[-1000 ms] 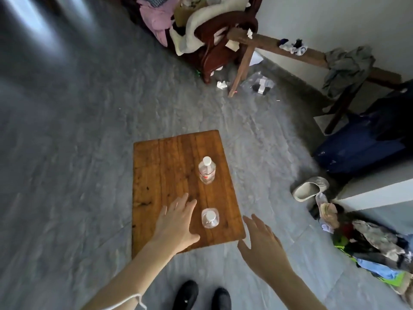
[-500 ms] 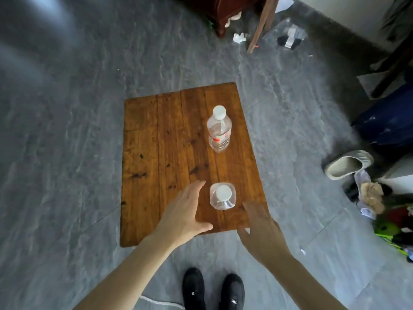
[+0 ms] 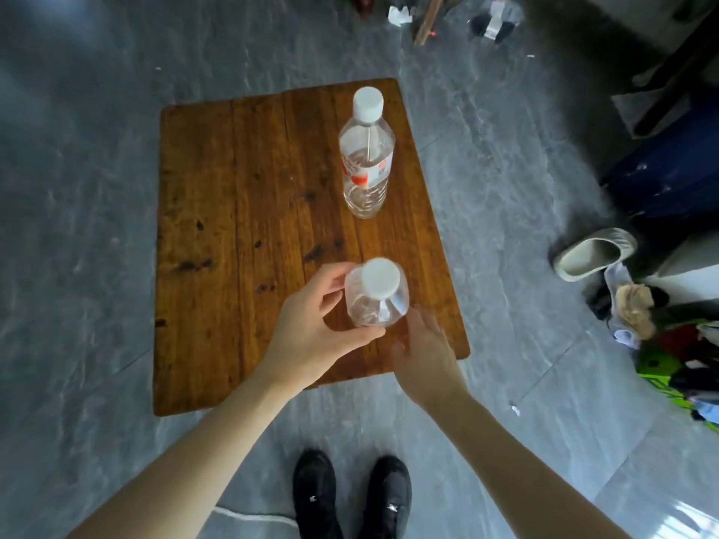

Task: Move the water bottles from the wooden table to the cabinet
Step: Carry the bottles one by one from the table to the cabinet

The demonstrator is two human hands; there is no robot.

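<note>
My reddish-brown wooden table (image 3: 241,243), its planks streaked with dark grain and black blotches, stands on a grey floor (image 3: 78,227) veined with pale marbling. On the table's far right, a clear bottle (image 3: 365,165) carries a white cap and a red-and-white label; nearer me, a second clear bottle (image 3: 375,301) shows its white cap from above. Below the table, my shoes (image 3: 350,496) are black. Right of the table lie a cream slipper (image 3: 591,252), a dark blue bag (image 3: 669,173) and neon-green fabric (image 3: 657,379)
</note>
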